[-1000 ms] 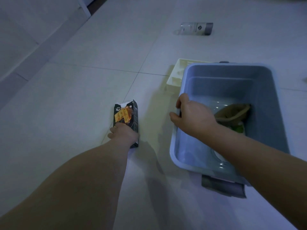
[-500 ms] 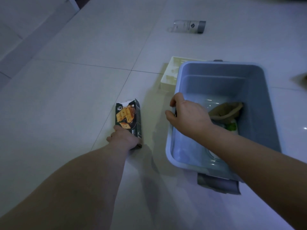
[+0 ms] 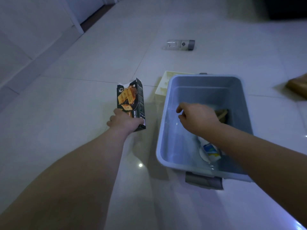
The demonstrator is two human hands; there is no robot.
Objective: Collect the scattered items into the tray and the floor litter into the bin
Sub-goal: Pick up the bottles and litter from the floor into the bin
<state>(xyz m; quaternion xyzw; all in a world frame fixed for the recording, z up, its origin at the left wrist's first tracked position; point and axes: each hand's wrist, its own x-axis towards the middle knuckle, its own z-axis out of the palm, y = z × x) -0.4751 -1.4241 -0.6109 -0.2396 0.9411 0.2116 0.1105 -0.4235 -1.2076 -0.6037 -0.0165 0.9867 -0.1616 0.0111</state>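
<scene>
- The glossy white tiled floor (image 3: 66, 130) fills the view.
- A blue-grey rectangular plastic bin (image 3: 206, 83) stands on it at 3 o'clock from the middle, with a grey handle (image 3: 203, 180) on its near end.
- The right hand (image 3: 197, 120) hangs over the inside of the bin, its grip slack: fingers loosely curled, holding nothing.
- The left hand (image 3: 124, 121), at 9 o'clock from the bin, has its grip closed round the lower end of a black cardboard cracker carton (image 3: 130, 97), whose torn top points to 12 o'clock.
- A cream plastic tray (image 3: 163, 84) lies against the bin's 11 o'clock corner, partly hidden by it.
- A clear plastic bottle (image 3: 181, 45) with a grey cap lies on its side at 12 o'clock, well apart from the bin.
- Inside the bin lie a brown paper piece (image 3: 222, 114) and a white packet (image 3: 210, 151) printed in blue and yellow.
</scene>
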